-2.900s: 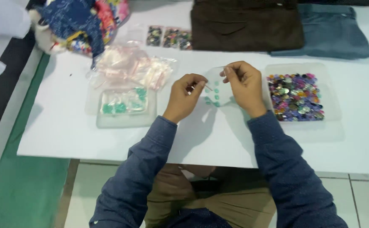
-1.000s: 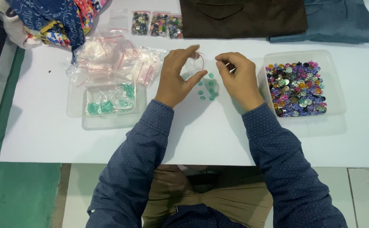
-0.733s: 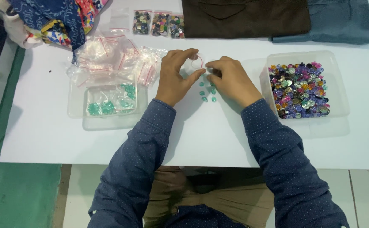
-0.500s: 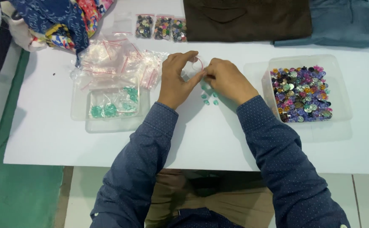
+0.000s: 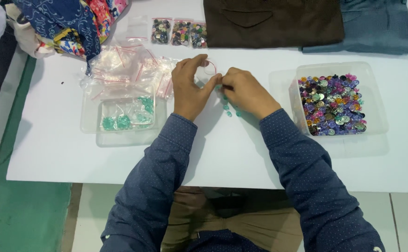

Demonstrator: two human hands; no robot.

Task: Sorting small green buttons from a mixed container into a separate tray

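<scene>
My left hand (image 5: 191, 87) holds a small clear zip bag (image 5: 209, 70) with a red seal strip, its mouth up near my fingertips. My right hand (image 5: 246, 91) is close beside it, fingers pinched together at the bag's edge. What those fingers pinch is hidden. A few loose teal buttons (image 5: 228, 108) lie on the white table (image 5: 50, 154) just under and between my hands.
A clear tray (image 5: 102, 138) at the left holds bagged teal buttons. Empty zip bags (image 5: 129, 65) are piled behind it. At the right, a clear tub (image 5: 374, 100) holds mixed coloured buttons. Three filled button bags (image 5: 180, 33), folded brown and grey-blue cloth and patterned fabric lie at the back.
My hands came down from a raised position to the table and drew together. My right hand moved left, over the loose teal buttons, up against the bag.
</scene>
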